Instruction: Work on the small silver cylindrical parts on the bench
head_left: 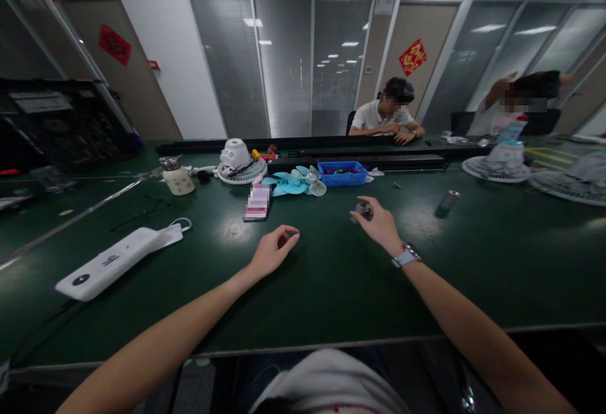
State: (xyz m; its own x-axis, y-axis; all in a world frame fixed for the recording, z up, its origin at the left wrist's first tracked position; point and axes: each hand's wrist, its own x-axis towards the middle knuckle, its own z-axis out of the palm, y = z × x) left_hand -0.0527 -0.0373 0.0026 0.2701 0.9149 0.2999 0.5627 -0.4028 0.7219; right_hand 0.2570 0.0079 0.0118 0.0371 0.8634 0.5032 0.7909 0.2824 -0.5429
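My right hand is curled around a small metallic object, thumb and index finger on either side of it, over the green table. My left hand hovers or rests at the middle of the table, fingers curved with a gap between thumb and index finger and nothing visible in it. Beyond my left hand lies a phone. Light blue fan blades and a blue tray with small parts are farther back. A silver cylinder stands to the right of my right hand.
A white elongated device with a cable lies at the left, near a pale jar. White fan parts sit at the back, more at the right. Black rails cross the table. Two people are across it.
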